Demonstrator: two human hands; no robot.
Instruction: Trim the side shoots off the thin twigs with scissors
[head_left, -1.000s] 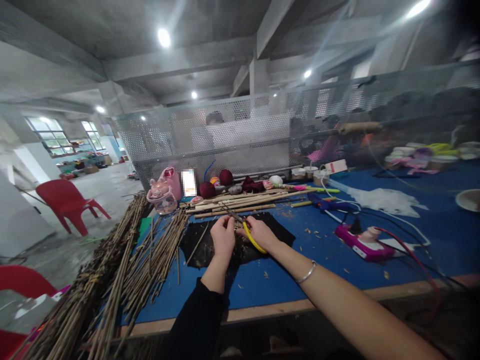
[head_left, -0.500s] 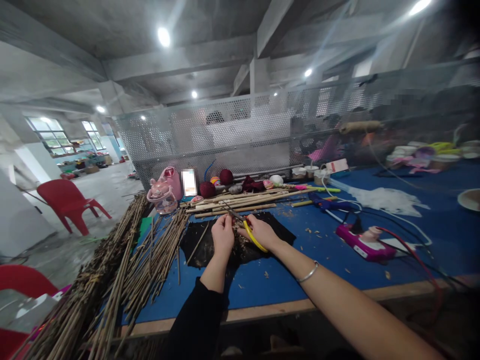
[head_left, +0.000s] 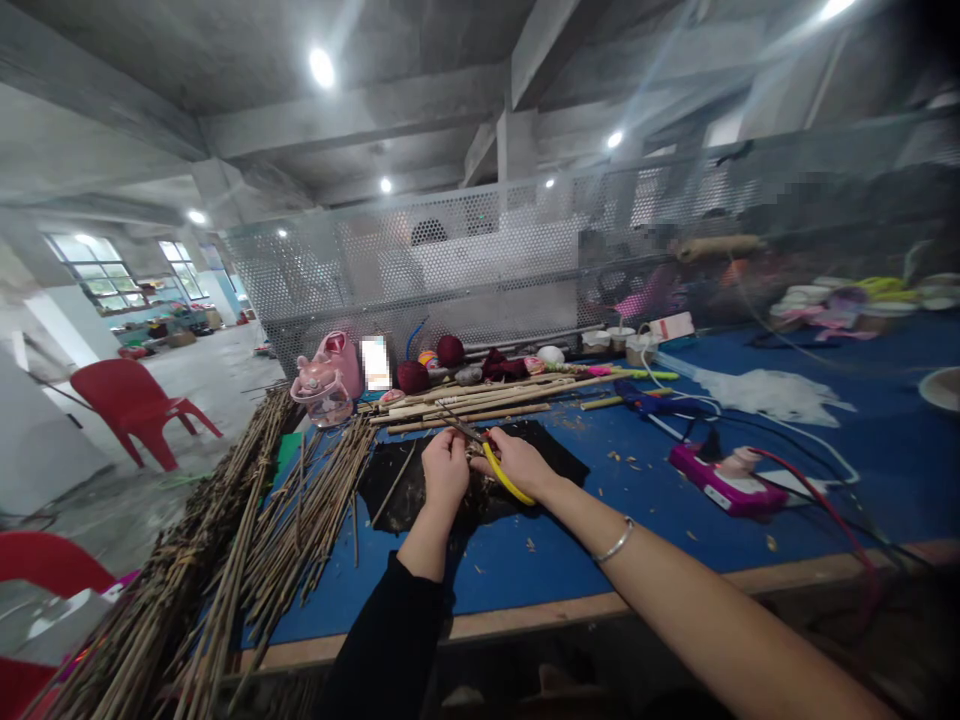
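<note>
Both my hands meet over a black cloth (head_left: 555, 462) on the blue table (head_left: 645, 520). My left hand (head_left: 444, 470) is closed around a small brown bit that I cannot make out. My right hand (head_left: 519, 462) grips yellow-handled cutters (head_left: 501, 475), whose dark blades (head_left: 454, 421) point away to the upper left, beside my left fingers. Brown shavings lie on the cloth under the hands.
Long bundles of thin brown sticks (head_left: 247, 540) cover the table's left side. Pale bamboo rods (head_left: 487, 398), dark red balls, and a pink jug (head_left: 324, 390) lie behind. A pink glue gun (head_left: 720, 482) with cables sits right. A perforated metal screen (head_left: 480, 270) backs the table. Red chairs (head_left: 135, 400) stand left.
The hands stay together over the cloth, shifting only slightly. The view has dipped a little.
</note>
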